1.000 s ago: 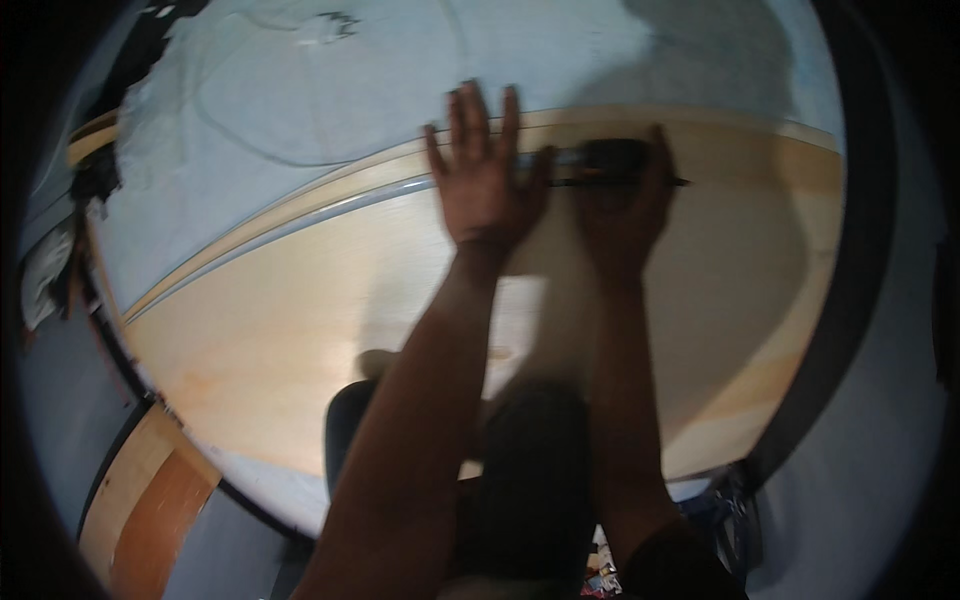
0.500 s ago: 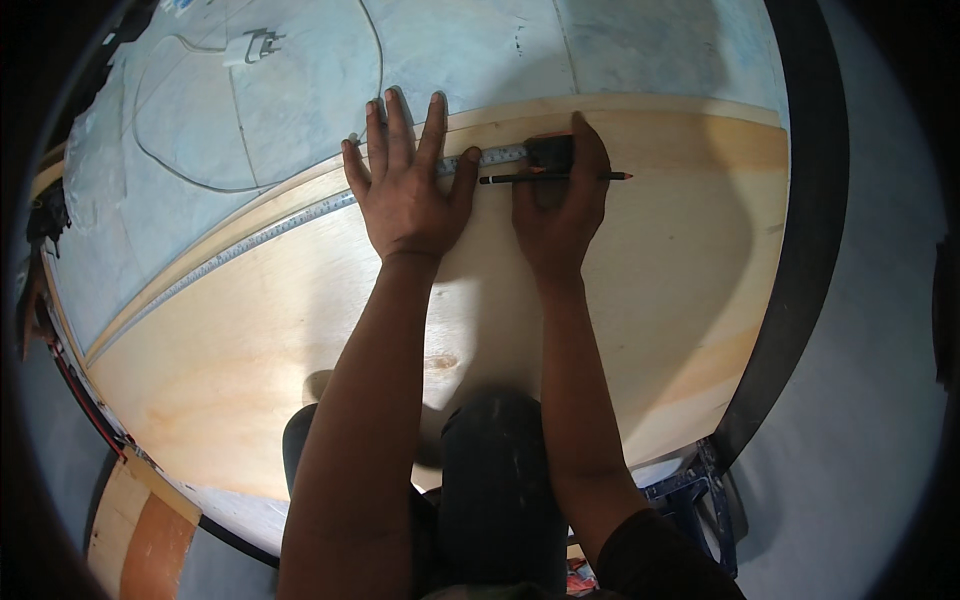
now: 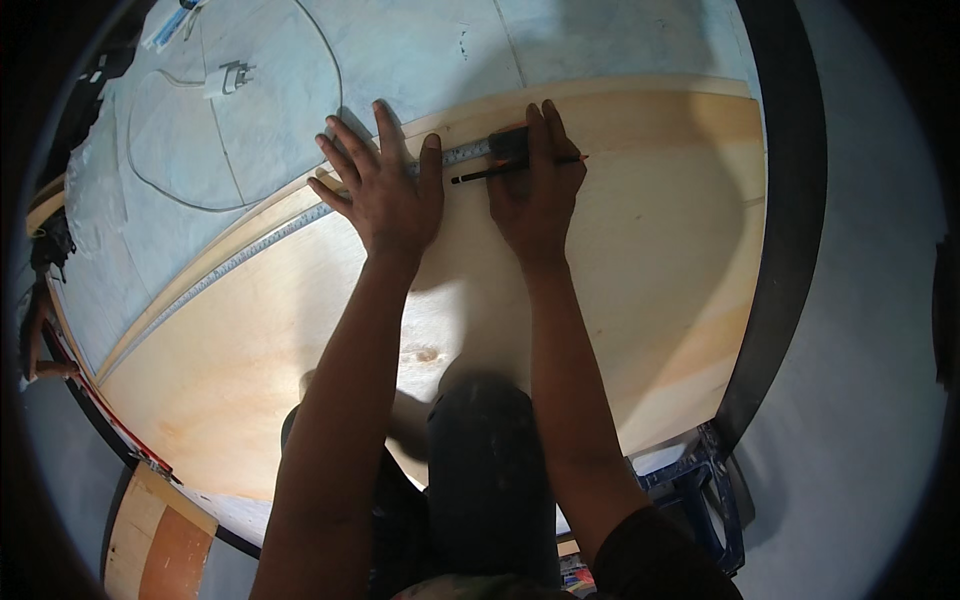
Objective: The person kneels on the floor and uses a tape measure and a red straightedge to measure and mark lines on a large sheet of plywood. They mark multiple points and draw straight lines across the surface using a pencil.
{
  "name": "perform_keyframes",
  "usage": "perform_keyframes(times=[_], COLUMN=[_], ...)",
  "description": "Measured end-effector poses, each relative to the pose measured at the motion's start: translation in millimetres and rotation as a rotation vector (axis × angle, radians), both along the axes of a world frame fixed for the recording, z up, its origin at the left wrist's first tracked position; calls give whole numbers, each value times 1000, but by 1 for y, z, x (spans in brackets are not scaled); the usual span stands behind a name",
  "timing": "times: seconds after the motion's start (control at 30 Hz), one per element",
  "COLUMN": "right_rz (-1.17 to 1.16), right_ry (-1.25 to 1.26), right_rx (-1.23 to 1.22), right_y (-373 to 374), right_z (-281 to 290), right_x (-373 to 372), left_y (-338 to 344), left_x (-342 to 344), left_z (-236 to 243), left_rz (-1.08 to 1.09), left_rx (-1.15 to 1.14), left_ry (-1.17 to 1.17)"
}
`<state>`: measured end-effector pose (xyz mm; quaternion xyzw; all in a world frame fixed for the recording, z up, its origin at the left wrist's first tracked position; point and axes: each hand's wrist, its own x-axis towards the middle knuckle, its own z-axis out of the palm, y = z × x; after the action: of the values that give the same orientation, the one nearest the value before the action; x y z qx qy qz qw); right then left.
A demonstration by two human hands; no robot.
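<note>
A pale plywood sheet (image 3: 650, 290) lies flat in front of me. Along its far side runs the blade of a tape measure (image 3: 235, 254), pulled out from the left corner to a black case (image 3: 507, 144). My left hand (image 3: 388, 205) rests palm down across the blade with its fingers spread, hiding part of it. At the blade's right end, my right hand (image 3: 535, 200) closes around the case. It also keeps a black pencil (image 3: 478, 176) between its fingers, slanting up to the right, its reddish tip past the knuckles.
Beyond the sheet, a white charger plug (image 3: 228, 80) and its looping cable lie on a pale blue surface (image 3: 420, 50). A black band (image 3: 790, 250) borders the right side. A dark blue stool (image 3: 708, 500) stands at lower right, with wooden pieces (image 3: 160, 535) at lower left.
The view has shifted slightly. My left fingers have fanned out and turned more to the left. In my right hand the pencil has gone from nearly level to slanted, and the fingers have straightened over the case.
</note>
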<state>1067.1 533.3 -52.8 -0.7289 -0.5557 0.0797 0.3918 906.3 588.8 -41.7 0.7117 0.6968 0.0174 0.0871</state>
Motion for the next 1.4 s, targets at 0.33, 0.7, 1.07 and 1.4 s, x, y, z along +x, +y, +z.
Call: perform_keyframes(times=[0.33, 0.7, 1.07, 1.4], right_rz=[-20, 6, -131, -80], right_ry=[128, -55, 363, -12], right_rx=[-57, 214, -48, -158], right_y=[1, 14, 4, -1], right_z=[-4, 6, -7, -13], right_x=[1, 6, 10, 29], left_y=[-12, -19, -27, -36], left_x=[52, 52, 86, 91], left_z=[10, 6, 27, 39], left_rz=[236, 155, 459, 623], left_rx=[-56, 40, 43, -60], left_ry=[-508, -437, -376, -306])
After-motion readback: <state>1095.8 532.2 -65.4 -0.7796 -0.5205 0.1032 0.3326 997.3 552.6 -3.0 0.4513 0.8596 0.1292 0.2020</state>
